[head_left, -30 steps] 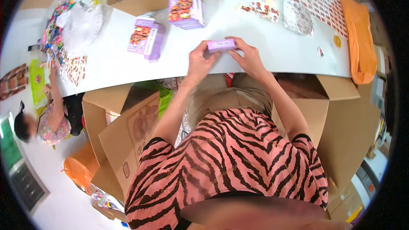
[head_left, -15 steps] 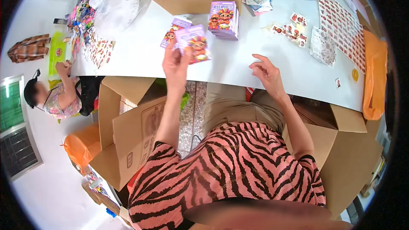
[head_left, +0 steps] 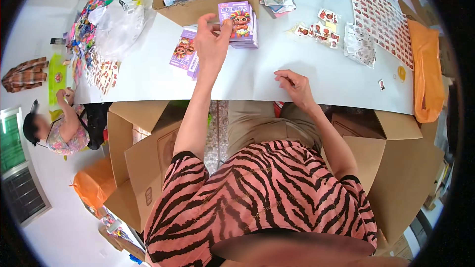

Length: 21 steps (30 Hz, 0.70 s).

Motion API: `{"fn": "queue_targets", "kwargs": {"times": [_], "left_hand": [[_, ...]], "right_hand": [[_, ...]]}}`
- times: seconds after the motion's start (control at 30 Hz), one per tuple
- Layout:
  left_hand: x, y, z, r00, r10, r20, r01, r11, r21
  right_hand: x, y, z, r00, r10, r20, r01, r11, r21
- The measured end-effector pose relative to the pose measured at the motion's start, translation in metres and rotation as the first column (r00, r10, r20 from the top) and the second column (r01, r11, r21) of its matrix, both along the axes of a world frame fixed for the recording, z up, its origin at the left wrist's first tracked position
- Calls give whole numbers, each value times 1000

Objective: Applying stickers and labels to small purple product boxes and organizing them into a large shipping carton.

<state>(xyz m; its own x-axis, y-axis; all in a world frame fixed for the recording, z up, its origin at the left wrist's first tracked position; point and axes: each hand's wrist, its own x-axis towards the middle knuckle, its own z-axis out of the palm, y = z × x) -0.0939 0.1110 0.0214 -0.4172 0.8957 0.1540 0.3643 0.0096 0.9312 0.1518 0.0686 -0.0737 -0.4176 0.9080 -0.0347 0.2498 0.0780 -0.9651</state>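
A stack of purple printed packets (head_left: 241, 32) stands against the front of the cardboard box. My left hand (head_left: 212, 44) reaches over the table to the stack's left side. Its thumb lies on the face of the top packet, and its bent fingers close in at the left edge. Left of that wrist, more purple packets (head_left: 183, 51) lie loosely overlapped on the white tabletop, partly covered by my hand and forearm. My right hand (head_left: 295, 87) hovers near the table's front edge, fingers loosely bent and nothing visible in them.
Cut pink and grey pieces fill the cardboard box (head_left: 205, 7). Sticker sheets (head_left: 381, 24), a clear bag (head_left: 359, 44) and an orange bag (head_left: 426, 69) lie to the right. Colourful small items (head_left: 85, 29) are heaped at left. Open cartons (head_left: 396, 183) flank me; another person (head_left: 64, 128) sits left.
My left hand has moved forward from over the loose packets, where it held a purple packet raised, to the stack. My right hand's fingers have curled slightly. The whole view has shifted.
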Motion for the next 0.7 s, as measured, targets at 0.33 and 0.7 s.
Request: {"fn": "queue_targets", "kwargs": {"times": [0.33,0.7], "left_hand": [[-13,-6,3,881,80,-466,-69,997,41],[-32,20,-13,673,-94,733,314,934,-168]], "right_hand": [[3,1,-2,999,-6,46,5,1000,23],[-40,59,16,978,-165,-128,153,983,-98]]}}
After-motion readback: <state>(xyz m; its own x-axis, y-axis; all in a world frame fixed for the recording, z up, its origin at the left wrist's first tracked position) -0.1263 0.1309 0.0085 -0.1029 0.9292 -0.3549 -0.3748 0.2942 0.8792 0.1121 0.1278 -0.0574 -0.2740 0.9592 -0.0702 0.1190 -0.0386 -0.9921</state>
